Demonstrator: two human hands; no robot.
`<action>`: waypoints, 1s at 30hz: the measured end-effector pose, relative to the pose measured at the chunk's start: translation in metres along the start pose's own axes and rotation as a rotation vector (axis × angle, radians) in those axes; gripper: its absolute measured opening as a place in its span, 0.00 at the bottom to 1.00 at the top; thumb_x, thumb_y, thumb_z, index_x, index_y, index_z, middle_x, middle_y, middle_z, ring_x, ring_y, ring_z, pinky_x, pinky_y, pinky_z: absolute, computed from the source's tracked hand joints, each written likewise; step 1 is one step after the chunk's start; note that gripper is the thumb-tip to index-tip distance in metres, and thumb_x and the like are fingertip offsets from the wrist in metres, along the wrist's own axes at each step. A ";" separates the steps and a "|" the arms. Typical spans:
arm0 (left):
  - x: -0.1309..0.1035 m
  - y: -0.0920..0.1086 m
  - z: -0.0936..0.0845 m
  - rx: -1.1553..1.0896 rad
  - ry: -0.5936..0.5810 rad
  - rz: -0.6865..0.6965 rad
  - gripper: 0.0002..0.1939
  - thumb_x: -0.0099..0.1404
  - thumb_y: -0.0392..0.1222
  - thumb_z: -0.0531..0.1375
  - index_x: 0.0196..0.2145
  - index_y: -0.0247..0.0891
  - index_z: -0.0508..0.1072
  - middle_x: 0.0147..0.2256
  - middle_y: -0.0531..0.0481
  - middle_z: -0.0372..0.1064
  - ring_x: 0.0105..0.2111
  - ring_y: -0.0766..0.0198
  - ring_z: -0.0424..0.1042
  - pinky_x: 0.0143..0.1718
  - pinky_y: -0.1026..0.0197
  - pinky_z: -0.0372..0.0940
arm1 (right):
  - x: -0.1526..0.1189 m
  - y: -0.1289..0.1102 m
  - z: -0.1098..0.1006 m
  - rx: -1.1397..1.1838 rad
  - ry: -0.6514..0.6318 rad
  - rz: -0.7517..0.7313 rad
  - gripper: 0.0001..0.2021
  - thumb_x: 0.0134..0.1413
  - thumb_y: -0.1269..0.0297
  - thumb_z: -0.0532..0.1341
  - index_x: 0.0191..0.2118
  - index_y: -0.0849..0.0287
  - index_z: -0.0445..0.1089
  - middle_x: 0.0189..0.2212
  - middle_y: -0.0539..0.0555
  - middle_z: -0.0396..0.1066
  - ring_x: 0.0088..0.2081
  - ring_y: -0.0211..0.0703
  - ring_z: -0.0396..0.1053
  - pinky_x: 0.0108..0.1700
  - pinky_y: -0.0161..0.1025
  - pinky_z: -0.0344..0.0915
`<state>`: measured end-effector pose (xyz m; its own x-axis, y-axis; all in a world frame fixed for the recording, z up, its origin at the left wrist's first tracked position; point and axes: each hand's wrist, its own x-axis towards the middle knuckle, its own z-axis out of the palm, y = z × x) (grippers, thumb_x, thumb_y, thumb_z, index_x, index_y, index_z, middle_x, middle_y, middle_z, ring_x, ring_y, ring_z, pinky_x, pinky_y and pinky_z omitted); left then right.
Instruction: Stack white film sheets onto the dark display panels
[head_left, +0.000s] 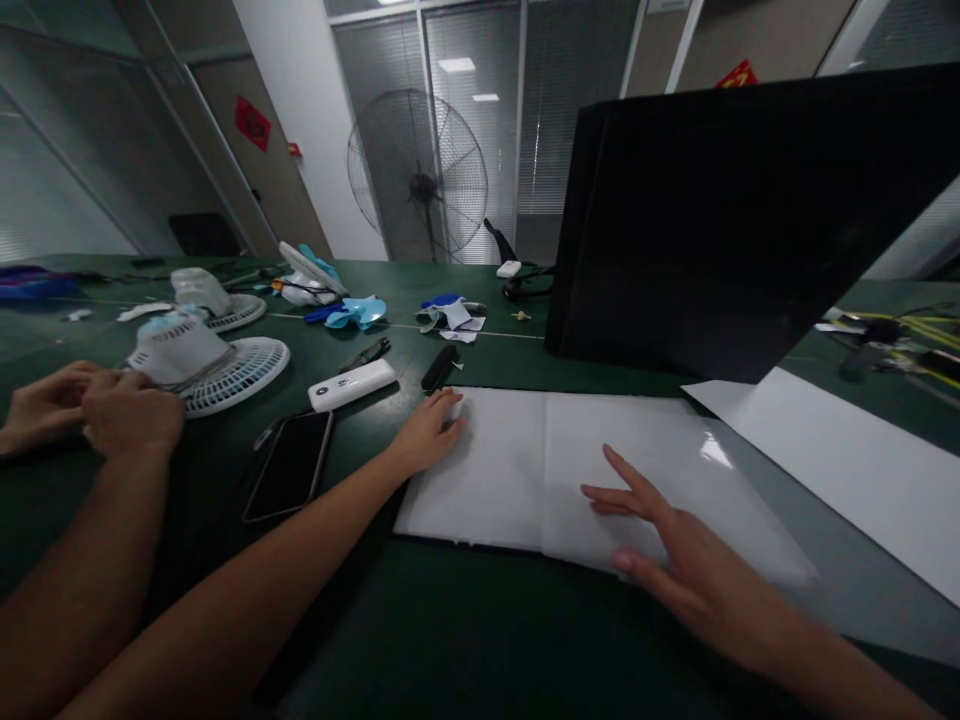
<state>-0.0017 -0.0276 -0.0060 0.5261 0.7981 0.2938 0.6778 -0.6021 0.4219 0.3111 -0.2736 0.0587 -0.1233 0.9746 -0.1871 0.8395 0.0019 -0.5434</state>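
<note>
An open folder with white pages (pixel 502 470) lies on the dark green table (pixel 480 620), a fold running down its middle. My left hand (pixel 430 434) rests on the folder's upper left edge with its fingers apart, holding nothing. Over the right-hand page is my right hand (pixel 675 550), fingers spread, thumb toward the lower edge, nothing held. Whether it touches the page I cannot tell. A clear sheet reaches out past the folder on the right, beside a large white sheet (pixel 855 460).
A black monitor (pixel 735 220) stands behind the folder. Left of it lie a phone (pixel 291 465), a white power bank (pixel 352 385) and a black object (pixel 439 368). Farther left, another person's hands (pixel 131 410) are beside white fan parts (pixel 240 375).
</note>
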 end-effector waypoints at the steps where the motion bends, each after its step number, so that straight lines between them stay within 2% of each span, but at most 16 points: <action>1: 0.000 0.000 0.000 -0.008 -0.001 -0.006 0.25 0.72 0.51 0.53 0.61 0.36 0.69 0.64 0.37 0.65 0.66 0.46 0.63 0.68 0.42 0.58 | -0.001 -0.001 0.003 0.028 -0.044 -0.053 0.44 0.68 0.37 0.49 0.76 0.47 0.24 0.68 0.54 0.54 0.66 0.58 0.58 0.65 0.60 0.63; 2: -0.001 0.000 0.000 -0.014 -0.003 -0.011 0.25 0.73 0.52 0.52 0.61 0.36 0.69 0.64 0.37 0.65 0.66 0.46 0.63 0.68 0.43 0.57 | -0.001 0.001 0.004 0.016 -0.052 -0.082 0.45 0.67 0.37 0.50 0.76 0.46 0.24 0.70 0.53 0.49 0.68 0.58 0.54 0.66 0.61 0.61; 4: -0.001 0.000 0.000 -0.013 -0.011 -0.021 0.26 0.74 0.55 0.50 0.61 0.36 0.69 0.64 0.37 0.65 0.67 0.47 0.62 0.69 0.43 0.57 | 0.002 0.011 0.006 -0.100 0.034 -0.084 0.44 0.65 0.37 0.52 0.77 0.48 0.33 0.71 0.53 0.47 0.68 0.61 0.53 0.67 0.64 0.59; 6: -0.001 0.001 -0.001 -0.005 -0.022 -0.027 0.27 0.74 0.56 0.50 0.61 0.36 0.68 0.65 0.38 0.64 0.67 0.48 0.61 0.69 0.44 0.56 | 0.009 0.026 0.006 -0.252 0.193 -0.050 0.39 0.65 0.42 0.50 0.75 0.54 0.46 0.67 0.57 0.56 0.64 0.64 0.60 0.65 0.66 0.61; 8: -0.001 0.002 -0.001 -0.002 -0.029 -0.030 0.27 0.74 0.56 0.51 0.61 0.37 0.68 0.66 0.38 0.63 0.68 0.47 0.60 0.70 0.44 0.55 | 0.015 0.043 0.003 -0.362 0.304 0.007 0.33 0.65 0.50 0.46 0.71 0.60 0.57 0.57 0.61 0.68 0.56 0.61 0.68 0.61 0.65 0.65; 11: -0.001 0.003 -0.002 -0.019 -0.028 -0.031 0.27 0.73 0.56 0.52 0.61 0.38 0.69 0.66 0.39 0.63 0.68 0.48 0.60 0.70 0.44 0.55 | 0.017 0.058 -0.003 -0.426 0.316 0.114 0.29 0.63 0.57 0.44 0.65 0.61 0.64 0.47 0.59 0.74 0.47 0.57 0.73 0.55 0.63 0.70; 14: -0.002 0.003 -0.002 -0.039 -0.027 -0.042 0.26 0.73 0.56 0.53 0.61 0.40 0.69 0.66 0.40 0.63 0.68 0.48 0.59 0.70 0.42 0.54 | 0.015 0.055 -0.004 -0.415 0.275 0.161 0.31 0.63 0.56 0.43 0.67 0.60 0.63 0.50 0.60 0.73 0.46 0.58 0.73 0.53 0.64 0.71; 17: -0.002 0.003 -0.003 -0.060 -0.030 -0.056 0.27 0.72 0.57 0.54 0.61 0.39 0.68 0.66 0.39 0.63 0.68 0.46 0.59 0.69 0.41 0.54 | 0.014 0.040 0.001 -0.348 0.214 0.150 0.35 0.64 0.51 0.42 0.71 0.59 0.57 0.59 0.61 0.66 0.53 0.60 0.71 0.57 0.65 0.69; 20: -0.003 0.006 -0.006 -0.067 -0.043 -0.084 0.29 0.71 0.58 0.55 0.62 0.39 0.68 0.66 0.39 0.63 0.68 0.45 0.60 0.69 0.41 0.55 | 0.013 0.024 0.007 -0.188 0.113 0.132 0.39 0.66 0.41 0.43 0.76 0.56 0.47 0.69 0.56 0.51 0.65 0.60 0.59 0.67 0.65 0.58; 22: -0.003 0.007 -0.008 -0.064 -0.057 -0.098 0.31 0.69 0.59 0.57 0.62 0.39 0.67 0.66 0.38 0.63 0.68 0.43 0.60 0.69 0.41 0.56 | 0.011 0.017 0.010 -0.066 0.037 0.109 0.41 0.66 0.37 0.44 0.77 0.52 0.40 0.72 0.50 0.42 0.70 0.57 0.51 0.70 0.64 0.51; 25: -0.002 0.009 -0.009 -0.062 -0.061 -0.093 0.34 0.66 0.59 0.60 0.63 0.36 0.66 0.66 0.35 0.62 0.68 0.40 0.59 0.69 0.39 0.56 | 0.009 0.013 0.010 0.062 -0.036 0.027 0.40 0.67 0.36 0.46 0.77 0.47 0.38 0.73 0.45 0.36 0.72 0.53 0.45 0.71 0.61 0.50; 27: -0.002 0.007 -0.008 -0.057 -0.055 -0.080 0.34 0.65 0.56 0.61 0.63 0.36 0.66 0.67 0.35 0.61 0.68 0.40 0.58 0.69 0.38 0.55 | 0.010 0.018 0.008 0.080 -0.010 -0.005 0.38 0.68 0.37 0.47 0.76 0.46 0.41 0.73 0.45 0.37 0.72 0.52 0.45 0.71 0.59 0.51; 30: -0.001 0.002 -0.004 -0.051 -0.049 -0.046 0.31 0.64 0.48 0.61 0.63 0.36 0.66 0.67 0.36 0.60 0.69 0.42 0.57 0.70 0.39 0.53 | 0.016 0.037 0.003 -0.088 0.205 0.048 0.35 0.70 0.41 0.45 0.75 0.53 0.49 0.71 0.52 0.46 0.70 0.55 0.50 0.72 0.60 0.51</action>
<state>-0.0028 -0.0293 -0.0017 0.5202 0.8220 0.2317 0.6755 -0.5620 0.4774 0.3382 -0.2586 0.0329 0.0208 0.9991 -0.0356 0.8857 -0.0350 -0.4629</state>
